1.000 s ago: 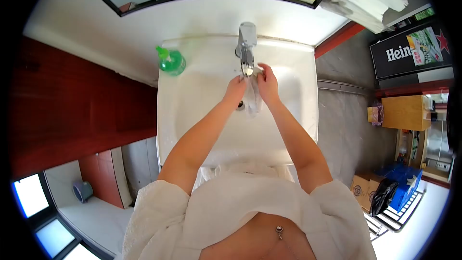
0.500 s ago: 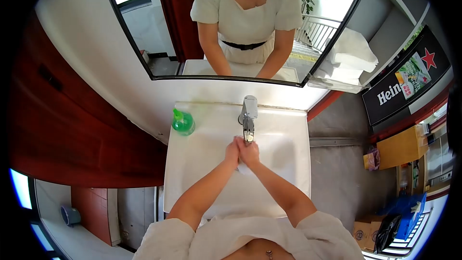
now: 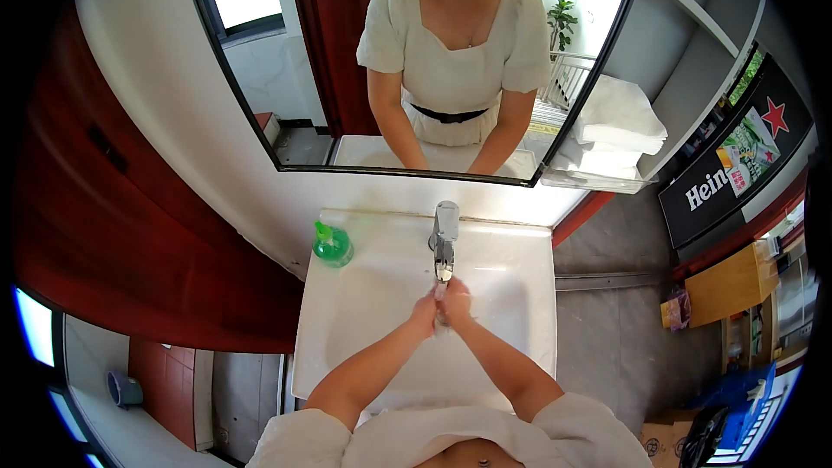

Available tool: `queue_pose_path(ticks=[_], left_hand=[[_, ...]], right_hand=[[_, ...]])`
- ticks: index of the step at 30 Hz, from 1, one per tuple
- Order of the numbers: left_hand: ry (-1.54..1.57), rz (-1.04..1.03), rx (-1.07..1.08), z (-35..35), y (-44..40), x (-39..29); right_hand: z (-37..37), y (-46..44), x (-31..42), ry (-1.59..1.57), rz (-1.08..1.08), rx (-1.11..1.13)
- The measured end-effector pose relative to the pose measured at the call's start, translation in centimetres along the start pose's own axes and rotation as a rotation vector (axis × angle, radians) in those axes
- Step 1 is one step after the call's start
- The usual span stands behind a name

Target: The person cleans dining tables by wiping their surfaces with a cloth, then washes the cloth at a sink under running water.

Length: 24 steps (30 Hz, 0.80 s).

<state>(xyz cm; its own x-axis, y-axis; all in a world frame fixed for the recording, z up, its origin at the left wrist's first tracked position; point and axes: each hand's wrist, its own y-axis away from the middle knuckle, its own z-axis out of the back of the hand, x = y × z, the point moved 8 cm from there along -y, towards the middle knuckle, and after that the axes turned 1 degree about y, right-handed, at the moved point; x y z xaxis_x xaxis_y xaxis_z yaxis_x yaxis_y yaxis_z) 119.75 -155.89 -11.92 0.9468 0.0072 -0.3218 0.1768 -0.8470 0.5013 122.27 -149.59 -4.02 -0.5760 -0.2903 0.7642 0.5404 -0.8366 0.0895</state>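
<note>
Beneath the spout of a chrome faucet, my left hand and my right hand are close together in a stream of water. The left is nearest the stream's left side, the right its right side. Blur and splashing hide how the fingers are bent, and I see no object between them. Both hands are over the basin of the white sink. A green soap pump bottle stands upright on the sink's back left corner, apart from both hands.
A black-framed mirror hangs above the sink. Folded white towels are stacked on a shelf at its right. A dark red door is at the left. Boxes and a blue bag lie at lower right.
My hands were pressed together under the spout; now they are slightly parted, with water visible between them. The view has tilted upward, so the sink and mirror appear lower.
</note>
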Motion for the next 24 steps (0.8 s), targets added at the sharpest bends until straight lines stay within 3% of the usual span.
queue_pose_path(ticks=[1, 3, 5, 6, 7, 10, 11, 13, 14, 15, 17, 18, 19, 21, 22, 23, 24], left_hand=[[-0.185, 0.045, -0.19, 0.5, 0.2, 0.6], [-0.286, -0.008, -0.232, 0.6, 0.0, -0.2], [-0.158, -0.101, -0.23, 2.1, -1.1, -1.0], [0.079, -0.055, -0.072, -0.3, 0.4, -0.6], [0.087, -0.05, -0.078, -0.7, 0.6, -0.4], [-0.867, 0.028, -0.234, -1.3, 2.7, -1.6], [-0.864, 0.03, -0.241, -1.1, 2.5, -2.1], [-0.557, -0.064, -0.365, 1.1, 1.8, -3.3], [-0.275, -0.093, -0.233, 3.0, 0.2, -2.5], [-0.274, -0.086, -0.234, 4.3, -0.5, -1.5], [0.132, -0.128, 0.238, 1.5, -1.1, -0.5], [-0.091, -0.009, -0.293, -0.3, 1.9, -0.7], [-0.089, -0.008, -0.298, 0.1, 1.8, -0.3], [-0.312, -0.001, -0.236, 0.6, 1.2, 0.0], [-0.317, -0.027, -0.367, 1.4, 1.6, -1.0], [-0.315, -0.021, -0.365, 2.7, 1.0, -0.6], [-0.195, -0.05, -0.219, 1.2, 1.1, -0.9]], right_hand=[[0.0, -0.3, -0.1, -0.002, 0.0, 0.002], [0.7, -0.8, -1.4, 0.027, -0.101, -0.036], [1.1, 1.1, 1.4, -0.058, -0.018, -0.031], [0.6, 1.3, 1.4, 0.017, -0.009, -0.01], [0.3, 1.3, 1.2, 0.09, 0.002, 0.015], [0.6, -0.7, -3.7, -0.054, -0.16, -0.039], [0.5, -0.9, -4.7, -0.077, -0.226, -0.032], [-0.2, 0.9, -1.5, -0.111, -0.011, -0.139], [0.2, 2.5, 2.6, -0.123, 0.099, -0.066], [-0.1, 2.4, 2.3, -0.121, 0.092, -0.066], [-1.6, 1.7, 2.4, 0.101, 0.174, 0.003], [-0.1, 0.9, 0.8, 0.08, -0.057, -0.075], [0.3, -0.2, -0.4, -0.016, 0.01, -0.083], [0.1, -0.7, -1.9, -0.05, -0.128, -0.045], [0.0, 0.0, -1.0, -0.047, -0.13, -0.046], [-0.7, 1.1, 1.1, -0.003, 0.005, -0.009], [-1.1, 2.0, 2.8, 0.042, 0.141, 0.027]])
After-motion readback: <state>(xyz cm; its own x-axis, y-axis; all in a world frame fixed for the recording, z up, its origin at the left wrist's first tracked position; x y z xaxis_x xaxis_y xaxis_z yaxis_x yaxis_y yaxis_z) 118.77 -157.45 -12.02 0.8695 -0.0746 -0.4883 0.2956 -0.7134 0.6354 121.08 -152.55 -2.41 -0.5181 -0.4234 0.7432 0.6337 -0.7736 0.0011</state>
